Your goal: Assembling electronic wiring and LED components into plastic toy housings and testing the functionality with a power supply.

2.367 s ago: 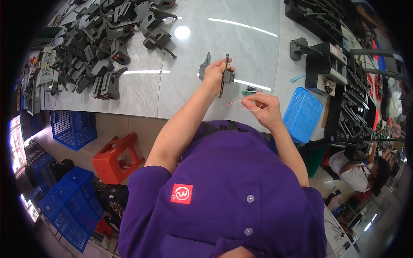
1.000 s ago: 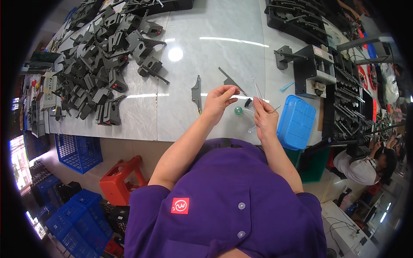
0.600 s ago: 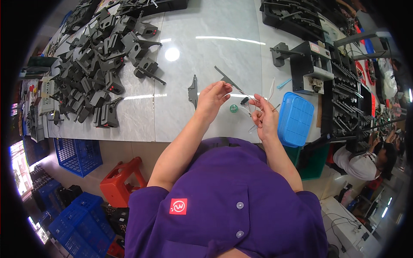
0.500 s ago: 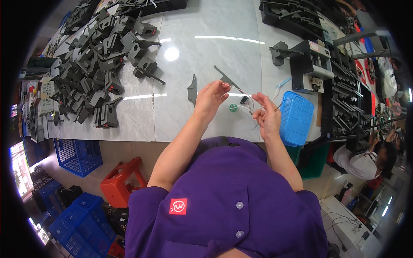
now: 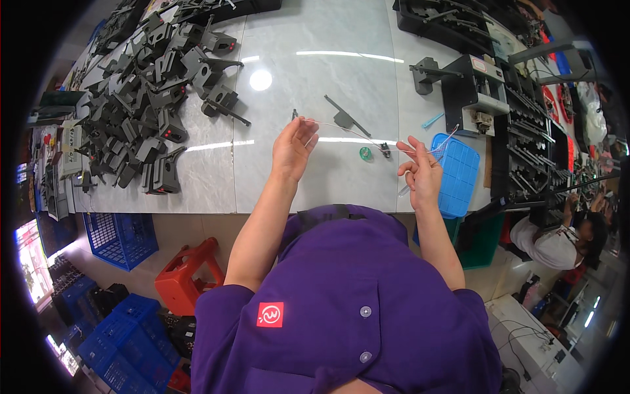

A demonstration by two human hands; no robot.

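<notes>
My left hand is closed in a pinch on one end of a thin pale wire. The wire stretches rightward to a small black part near a round green circuit board. My right hand has pale wires running between its fingers, and their loose ends stick out over a blue plastic basket. On the table beyond the hands lies a long dark grey plastic piece. Another dark grey piece is mostly hidden behind my left hand.
A big heap of dark grey plastic housings covers the table's left side. At right stand a small black bench machine and a grey housing. A light blue stick-like item lies near the basket. A red stool is below the table edge.
My hands have moved apart, the left one leftward and the right one slightly right. The wire between them is stretched out longer, and the green board and black part have shifted right.
</notes>
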